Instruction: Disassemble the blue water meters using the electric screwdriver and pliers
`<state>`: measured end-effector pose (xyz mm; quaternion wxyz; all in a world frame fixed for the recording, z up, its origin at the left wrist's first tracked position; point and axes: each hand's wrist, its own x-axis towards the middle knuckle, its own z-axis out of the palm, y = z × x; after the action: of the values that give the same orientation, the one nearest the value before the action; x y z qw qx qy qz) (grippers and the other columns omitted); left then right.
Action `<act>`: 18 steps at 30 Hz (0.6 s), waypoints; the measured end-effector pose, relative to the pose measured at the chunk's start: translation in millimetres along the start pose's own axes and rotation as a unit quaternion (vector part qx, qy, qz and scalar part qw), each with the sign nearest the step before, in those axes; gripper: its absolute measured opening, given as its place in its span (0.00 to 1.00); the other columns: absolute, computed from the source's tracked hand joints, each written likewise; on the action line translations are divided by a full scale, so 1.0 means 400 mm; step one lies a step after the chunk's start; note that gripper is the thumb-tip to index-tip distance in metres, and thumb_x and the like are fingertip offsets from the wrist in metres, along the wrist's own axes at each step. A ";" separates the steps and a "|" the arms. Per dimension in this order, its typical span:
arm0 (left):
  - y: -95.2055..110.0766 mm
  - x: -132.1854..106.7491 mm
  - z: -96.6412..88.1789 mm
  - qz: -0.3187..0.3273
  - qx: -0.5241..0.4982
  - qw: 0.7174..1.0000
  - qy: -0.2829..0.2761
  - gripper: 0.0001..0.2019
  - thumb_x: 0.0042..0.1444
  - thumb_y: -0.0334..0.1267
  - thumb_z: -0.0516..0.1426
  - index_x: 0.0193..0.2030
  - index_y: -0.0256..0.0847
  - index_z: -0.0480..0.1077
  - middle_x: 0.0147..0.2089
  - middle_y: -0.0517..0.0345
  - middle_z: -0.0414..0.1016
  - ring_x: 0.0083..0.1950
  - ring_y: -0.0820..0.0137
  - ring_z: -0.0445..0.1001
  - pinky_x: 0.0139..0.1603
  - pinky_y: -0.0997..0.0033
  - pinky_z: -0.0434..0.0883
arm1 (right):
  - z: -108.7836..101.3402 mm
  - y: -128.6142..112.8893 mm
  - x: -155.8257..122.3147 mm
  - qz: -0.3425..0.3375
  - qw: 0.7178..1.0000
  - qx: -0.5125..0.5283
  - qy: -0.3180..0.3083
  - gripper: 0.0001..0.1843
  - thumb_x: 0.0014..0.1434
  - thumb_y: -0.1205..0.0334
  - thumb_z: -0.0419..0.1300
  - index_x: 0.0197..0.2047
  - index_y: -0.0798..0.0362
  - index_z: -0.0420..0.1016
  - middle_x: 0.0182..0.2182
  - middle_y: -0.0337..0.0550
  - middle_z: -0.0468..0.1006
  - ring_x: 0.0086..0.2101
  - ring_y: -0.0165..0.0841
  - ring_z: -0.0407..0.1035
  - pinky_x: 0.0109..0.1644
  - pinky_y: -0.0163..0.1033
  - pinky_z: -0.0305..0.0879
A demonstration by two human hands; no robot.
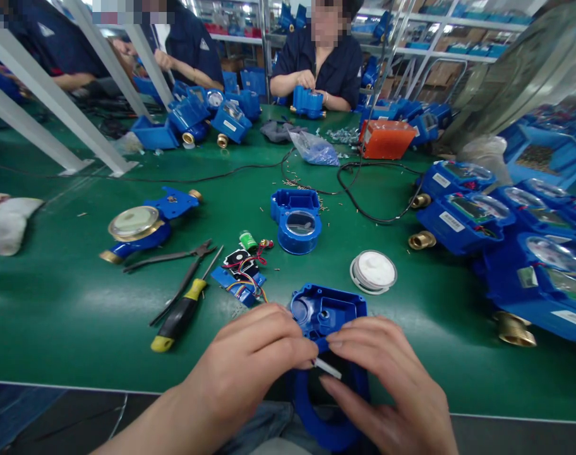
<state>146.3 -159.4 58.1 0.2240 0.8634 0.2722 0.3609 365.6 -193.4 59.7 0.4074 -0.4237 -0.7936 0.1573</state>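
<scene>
My left hand (254, 357) and my right hand (387, 379) meet over a blue plastic housing (328, 309) at the table's near edge. Between the fingertips of both hands sits a small white strip (326, 368), pinched at its left end by my left thumb and forefinger. My right hand's fingers curl round the housing's lower ring. Just left of the housing lies a small circuit board with coloured wires (240, 275) and a green cylinder (247, 241). A white round disc (374, 272) rests to the right.
A yellow-and-black screwdriver (181, 316) and pliers (174, 258) lie at left, beside a brass-and-blue meter body (136, 227). Another blue housing (296, 221) sits mid-table. Several finished blue meters (506, 234) crowd the right. Cables, an orange box (386, 139) and seated co-workers fill the far side.
</scene>
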 end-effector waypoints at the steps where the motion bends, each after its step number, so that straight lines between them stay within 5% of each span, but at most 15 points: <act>1: -0.001 0.004 -0.008 0.001 -0.003 1.000 -0.001 0.09 0.65 0.27 0.53 0.46 0.41 0.72 0.39 0.57 0.78 0.46 0.72 0.75 0.52 0.73 0.71 | 0.000 0.003 -0.003 0.007 1.000 -0.015 -0.003 0.11 0.59 0.66 0.67 0.45 0.50 0.73 0.39 0.40 0.82 0.41 0.37 0.75 0.48 0.45 0.69; 6: -0.011 0.059 -0.072 -0.021 -0.003 1.000 0.021 0.06 0.63 0.28 0.57 0.45 0.39 0.75 0.40 0.57 0.80 0.45 0.75 0.77 0.50 0.79 0.72 | -0.008 0.012 -0.010 0.029 0.998 -0.052 -0.023 0.11 0.60 0.65 0.66 0.47 0.49 0.74 0.44 0.45 0.80 0.48 0.41 0.73 0.51 0.48 0.68; 13: -0.098 0.185 -0.170 -0.242 -0.027 0.965 0.100 0.06 0.59 0.41 0.63 0.37 0.41 0.78 0.33 0.62 0.81 0.34 0.72 0.78 0.37 0.76 0.72 | -0.039 0.022 0.114 0.026 0.998 0.013 -0.048 0.09 0.60 0.66 0.67 0.45 0.51 0.76 0.43 0.43 0.80 0.45 0.35 0.74 0.51 0.40 0.69; 18: -0.155 0.218 -0.197 -0.255 -0.107 0.948 0.160 0.07 0.57 0.39 0.64 0.35 0.37 0.74 0.30 0.60 0.79 0.32 0.73 0.77 0.39 0.73 0.72 | 0.022 0.031 0.240 0.034 0.981 -0.005 -0.189 0.08 0.61 0.62 0.67 0.44 0.53 0.78 0.44 0.46 0.81 0.46 0.39 0.75 0.52 0.45 0.69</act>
<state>119.9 -42.9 116.0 0.3529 0.6669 0.4753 0.4525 335.9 -108.3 96.0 0.2423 -0.4150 -0.8423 0.2442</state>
